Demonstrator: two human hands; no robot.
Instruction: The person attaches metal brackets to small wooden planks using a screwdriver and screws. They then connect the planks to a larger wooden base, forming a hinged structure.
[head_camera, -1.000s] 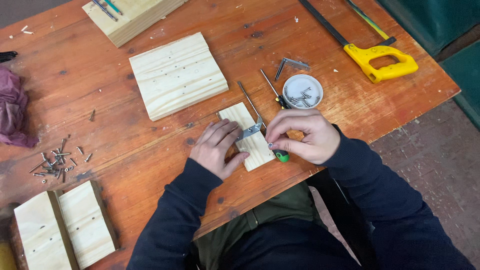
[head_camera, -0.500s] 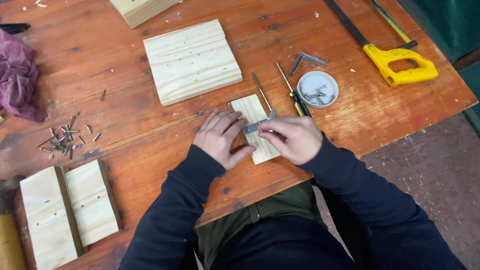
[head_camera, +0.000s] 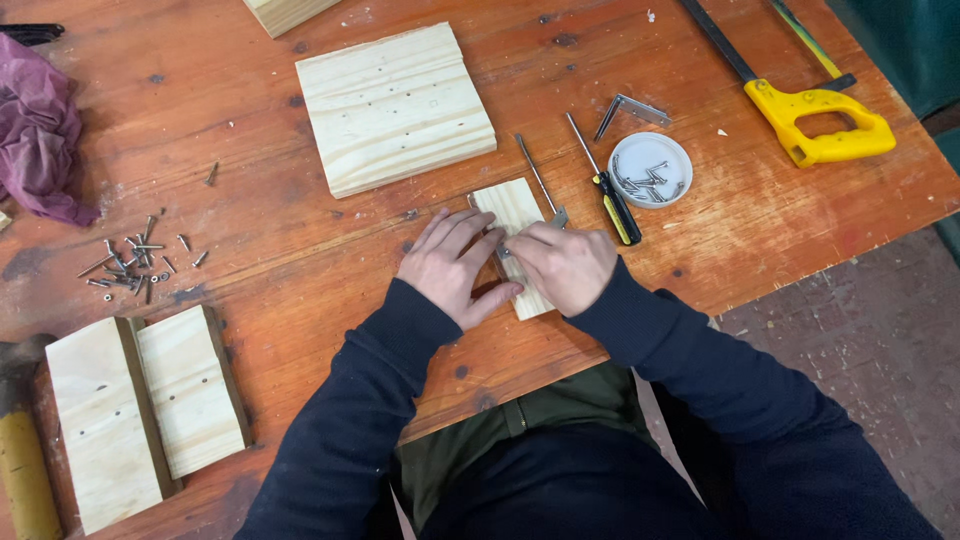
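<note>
A small pale wooden block (head_camera: 512, 205) lies on the orange-brown table (head_camera: 300, 250) near its front edge. My left hand (head_camera: 452, 268) lies flat on the block's left side and holds it down. My right hand (head_camera: 568, 265) rests on the block's right side, its fingertips pinched on a small metal bracket (head_camera: 505, 250) between the two hands. A thin metal rod (head_camera: 536, 175) lies along the block's right edge. A screwdriver with a black and yellow handle (head_camera: 615, 205) lies loose just right of my right hand.
Beyond the screwdriver are a white dish of screws (head_camera: 650, 170), a metal angle bracket (head_camera: 630, 108) and a yellow-handled saw (head_camera: 820, 125). A large wooden panel (head_camera: 395, 105) lies behind the block. To the left are loose screws (head_camera: 130, 262), a purple cloth (head_camera: 40, 140) and joined boards (head_camera: 140, 410).
My right hand has shifted left onto the block, closer to my left hand. The black and yellow screwdriver handle, hidden by that hand a second ago, now lies uncovered.
</note>
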